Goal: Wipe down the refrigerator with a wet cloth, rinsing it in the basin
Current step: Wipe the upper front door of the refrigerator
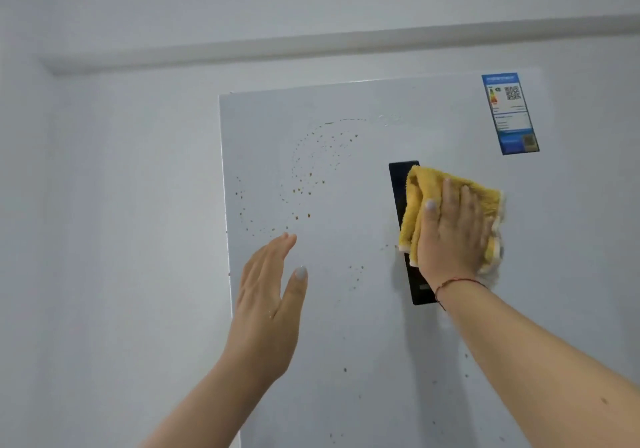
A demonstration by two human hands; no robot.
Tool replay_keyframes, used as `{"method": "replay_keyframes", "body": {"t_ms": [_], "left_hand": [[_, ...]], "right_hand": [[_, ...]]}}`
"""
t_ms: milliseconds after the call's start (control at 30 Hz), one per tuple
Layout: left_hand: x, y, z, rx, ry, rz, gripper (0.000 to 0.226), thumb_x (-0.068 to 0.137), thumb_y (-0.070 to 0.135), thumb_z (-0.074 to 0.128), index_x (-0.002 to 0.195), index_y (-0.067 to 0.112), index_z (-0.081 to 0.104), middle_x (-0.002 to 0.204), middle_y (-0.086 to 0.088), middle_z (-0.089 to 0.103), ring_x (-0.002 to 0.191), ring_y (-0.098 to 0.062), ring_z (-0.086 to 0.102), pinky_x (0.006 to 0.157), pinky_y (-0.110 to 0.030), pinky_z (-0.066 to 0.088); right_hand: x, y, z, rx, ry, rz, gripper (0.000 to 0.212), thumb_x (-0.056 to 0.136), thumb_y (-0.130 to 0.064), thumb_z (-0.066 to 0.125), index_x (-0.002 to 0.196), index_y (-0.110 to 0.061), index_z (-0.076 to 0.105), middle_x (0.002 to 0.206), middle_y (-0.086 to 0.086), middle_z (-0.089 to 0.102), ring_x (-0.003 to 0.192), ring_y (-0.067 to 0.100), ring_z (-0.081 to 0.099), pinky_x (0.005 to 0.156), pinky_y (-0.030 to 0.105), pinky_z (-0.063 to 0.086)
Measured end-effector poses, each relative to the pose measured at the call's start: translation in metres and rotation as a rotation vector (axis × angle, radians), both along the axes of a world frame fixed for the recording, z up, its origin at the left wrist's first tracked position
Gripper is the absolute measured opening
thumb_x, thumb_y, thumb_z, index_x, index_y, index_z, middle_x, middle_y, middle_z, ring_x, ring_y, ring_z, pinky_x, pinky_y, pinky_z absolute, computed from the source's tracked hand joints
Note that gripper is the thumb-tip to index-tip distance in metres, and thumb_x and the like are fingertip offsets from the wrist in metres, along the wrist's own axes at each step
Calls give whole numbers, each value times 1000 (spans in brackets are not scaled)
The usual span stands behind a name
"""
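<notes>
right hand (452, 231): flat, presses one yellow cloth (415, 201) on fridge door (346, 309), centre-right
left hand (268, 297): released, holds nothing
energy label (509, 113): one, upper right
brown specks (304, 184): many

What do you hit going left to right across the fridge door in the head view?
Left hand → brown splatter spots → black panel → yellow cloth under right hand → blue label.

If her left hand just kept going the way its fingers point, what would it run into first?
The left hand is open, fingers aimed up and slightly right. Carried on, it would probably meet the fridge door at the brown specks above its fingertips. How far it is from the door is unclear from this one view.
</notes>
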State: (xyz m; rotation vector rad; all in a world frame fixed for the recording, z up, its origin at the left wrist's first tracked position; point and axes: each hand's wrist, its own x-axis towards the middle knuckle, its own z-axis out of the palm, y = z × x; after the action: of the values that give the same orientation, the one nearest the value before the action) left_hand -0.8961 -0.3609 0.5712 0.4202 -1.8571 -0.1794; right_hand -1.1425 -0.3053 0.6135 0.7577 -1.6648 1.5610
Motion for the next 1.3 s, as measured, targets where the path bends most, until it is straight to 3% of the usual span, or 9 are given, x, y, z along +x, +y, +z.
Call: {"method": "replay_keyframes", "body": {"t_ms": [233,567,733,800,867,933,1000,1100,1300], "left_hand": [[6,-18,19,-35,16,107,55,90,60,22,143,47,28,147,32,25,138,16,9,101,1,3],[17,-45,122,72,140,33,58,99,56,17,153,37,11,160,21,5,146,3,-3,120,-31,0],[19,-64,158,200,242,-182,72,92,70,21,154,33,20,160,17,18,147,-3,13,122,-40,12],[19,-65,161,254,248,-296,71,91,73,21,149,36,32,151,24,32,136,7,29,115,-25,22],[18,-66,162,225,273,-336,49,98,63,18,138,43,40,122,36,44,102,30,41,87,0,30],[20,-62,163,206,292,-369,38,100,56,16,133,48,34,104,41,41,78,38,37,67,5,28],[22,-66,163,192,331,-388,50,100,57,18,144,39,33,111,41,41,87,35,35,76,1,24],[28,-70,164,237,353,-393,61,97,61,19,150,32,28,149,25,33,119,17,28,99,-13,16],[31,-71,157,282,315,-366,62,97,63,17,151,34,28,156,19,26,135,8,22,102,-21,13]], "right_hand": [[21,-36,52,222,122,-147,67,93,-56,-5,152,-26,-13,161,11,-12,147,25,-16,118,49,-12],[73,-60,155,346,315,-66,61,97,-52,5,152,-30,-12,160,7,-17,146,23,-21,116,49,-15],[106,-77,186,406,419,-62,62,97,-53,8,152,-31,-12,160,5,-19,146,23,-22,115,49,-17],[122,-84,192,432,487,-28,61,97,-54,9,152,-33,-10,160,2,-19,146,20,-22,115,48,-19],[135,-92,192,452,574,3,60,97,-55,9,152,-36,-8,160,-1,-19,146,18,-22,115,46,-20],[143,-98,186,453,661,12,59,97,-56,8,151,-39,-6,160,-2,-17,145,16,-22,115,46,-20],[145,-98,167,461,749,19,57,96,-57,6,150,-43,-5,160,-3,-16,145,14,-22,115,45,-19],[139,-90,120,496,857,54,54,96,-56,5,149,-47,-4,160,-6,-17,145,12,-23,115,44,-20],[87,-56,53,504,790,37,54,92,-57,13,146,-52,20,159,-14,11,147,6,-2,118,37,-8]]}}
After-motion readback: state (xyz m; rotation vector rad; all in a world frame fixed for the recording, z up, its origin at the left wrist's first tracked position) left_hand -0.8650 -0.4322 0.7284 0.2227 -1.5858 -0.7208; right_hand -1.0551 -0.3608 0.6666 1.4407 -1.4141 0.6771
